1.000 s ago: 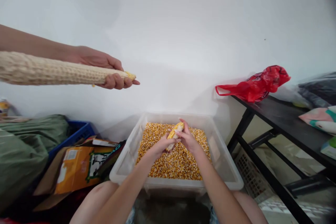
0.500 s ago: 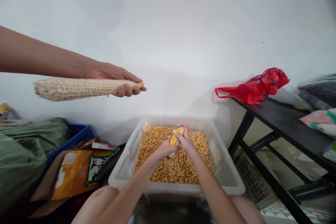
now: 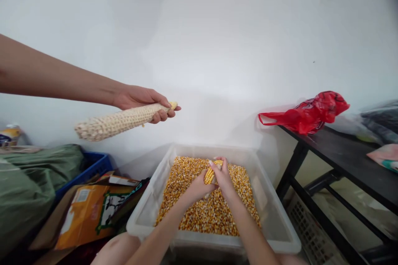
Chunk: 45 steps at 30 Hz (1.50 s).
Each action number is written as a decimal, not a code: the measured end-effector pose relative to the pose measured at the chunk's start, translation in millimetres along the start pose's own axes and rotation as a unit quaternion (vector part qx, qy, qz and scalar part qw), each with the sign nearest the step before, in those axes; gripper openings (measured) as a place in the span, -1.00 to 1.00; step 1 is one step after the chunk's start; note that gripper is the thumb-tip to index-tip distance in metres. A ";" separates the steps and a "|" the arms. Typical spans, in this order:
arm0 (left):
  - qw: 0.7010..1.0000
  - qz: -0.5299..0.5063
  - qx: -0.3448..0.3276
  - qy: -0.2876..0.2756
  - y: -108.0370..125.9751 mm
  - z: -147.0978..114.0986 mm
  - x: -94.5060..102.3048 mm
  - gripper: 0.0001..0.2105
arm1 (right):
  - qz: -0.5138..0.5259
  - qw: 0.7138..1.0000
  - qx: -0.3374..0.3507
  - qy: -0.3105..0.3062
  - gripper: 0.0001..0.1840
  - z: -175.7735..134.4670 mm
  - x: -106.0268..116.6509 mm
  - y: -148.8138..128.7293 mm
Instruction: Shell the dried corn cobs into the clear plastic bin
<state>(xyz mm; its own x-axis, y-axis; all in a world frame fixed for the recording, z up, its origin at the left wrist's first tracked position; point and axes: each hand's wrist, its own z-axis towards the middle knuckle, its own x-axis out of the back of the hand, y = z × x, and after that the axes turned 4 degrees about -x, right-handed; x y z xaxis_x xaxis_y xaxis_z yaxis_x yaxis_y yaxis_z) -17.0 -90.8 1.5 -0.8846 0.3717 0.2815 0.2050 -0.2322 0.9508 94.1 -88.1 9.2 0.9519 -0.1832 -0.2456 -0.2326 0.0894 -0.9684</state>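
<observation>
Over the tub, my left hand (image 3: 199, 186) is closed around the lower end of a partly stripped corn cob (image 3: 209, 177). Fingers of my right hand (image 3: 222, 174) wrap the same cob from the other side, the thumb pressed on its yellow kernels. Part of the cob's pale core shows by my right hand. Beneath lies a thick bed of loose corn kernels (image 3: 217, 219) in a translucent plastic tub (image 3: 137, 221), set before my knees.
Another person's hand (image 3: 139, 98) reaches in from the left, holding a nearly bare corn cob (image 3: 118, 123). At left are an orange carton (image 3: 83, 215), a blue crate (image 3: 96, 167) and green cloth (image 3: 40, 169). A red plastic bag (image 3: 307, 112) sits on the black rack (image 3: 348, 149) at right.
The other person's hand and bare cob have moved right and slightly down, the cob's thick end dipping. The view has shifted a little. Both my hands still grip their cob.
</observation>
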 end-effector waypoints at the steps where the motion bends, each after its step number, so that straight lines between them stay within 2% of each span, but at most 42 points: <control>1: 1.000 -0.004 0.004 -0.009 0.6 -0.7 -0.2 -0.58 | -0.011 1.000 0.004 -0.001 -0.56 0.3 0.2 1.2; 5: 0.997 -0.058 -0.001 -0.051 7.2 -3.6 1.0 -0.59 | -0.044 0.999 0.013 -0.025 -0.59 -0.2 3.7 2.6; 9: 0.995 -0.070 0.031 -0.057 12.9 -6.5 4.5 -0.61 | -0.029 0.998 0.008 -0.055 -0.60 -2.5 7.9 0.8; 13: 0.996 -0.065 0.031 -0.057 16.6 -6.3 6.9 -0.58 | 0.030 0.994 -0.009 -0.105 -0.60 -4.2 11.1 -6.1; 16: 0.999 -0.026 0.035 -0.024 16.9 -2.7 5.2 -0.55 | 0.107 0.985 -0.011 -0.137 -0.61 -3.1 11.7 -12.2; 19: 0.998 0.053 0.007 0.019 12.4 -0.2 1.2 -0.55 | 0.110 0.988 -0.014 -0.105 -0.64 -1.0 8.9 -12.9; 22: 0.985 0.160 -0.026 0.066 5.2 -1.2 -2.3 -0.60 | 0.043 0.999 -0.007 -0.028 -0.57 0.7 4.4 -7.3; 24: 0.980 0.184 -0.034 0.073 1.6 -2.2 -2.7 -0.63 | 0.008 1.000 0.003 -0.009 -0.53 1.6 3.3 -2.8; 29: 0.994 0.104 -0.014 0.003 3.5 -0.6 2.9 -0.67 | -0.035 0.998 0.010 -0.041 -0.59 0.1 10.2 -1.5; 34: 0.999 0.046 -0.028 0.003 8.1 0.7 4.7 -0.53 | 0.043 0.992 -0.010 -0.116 -0.58 -4.3 12.6 -13.9; 37: 0.994 0.097 -0.032 0.035 5.1 -0.7 1.0 -0.53 | 0.059 0.995 -0.026 -0.073 -0.59 -1.9 8.2 -14.1; 40: 0.986 0.153 -0.032 0.056 2.4 -2.1 -1.2 -0.61 | 0.017 1.000 -0.015 -0.014 -0.57 2.4 5.6 -6.6; 45: 0.997 0.082 0.000 -0.006 6.5 -0.2 2.9 -0.60 | -0.041 0.998 0.014 -0.038 -0.62 1.7 11.1 -2.9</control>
<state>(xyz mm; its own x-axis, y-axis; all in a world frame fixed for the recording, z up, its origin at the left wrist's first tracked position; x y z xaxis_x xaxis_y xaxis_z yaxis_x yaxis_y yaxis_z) -18.3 -91.4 8.4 -0.8340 0.3397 0.4347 0.3464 -0.2908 0.8919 105.7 -88.7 9.4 0.9801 -0.1173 -0.1598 -0.1478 0.1048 -0.9834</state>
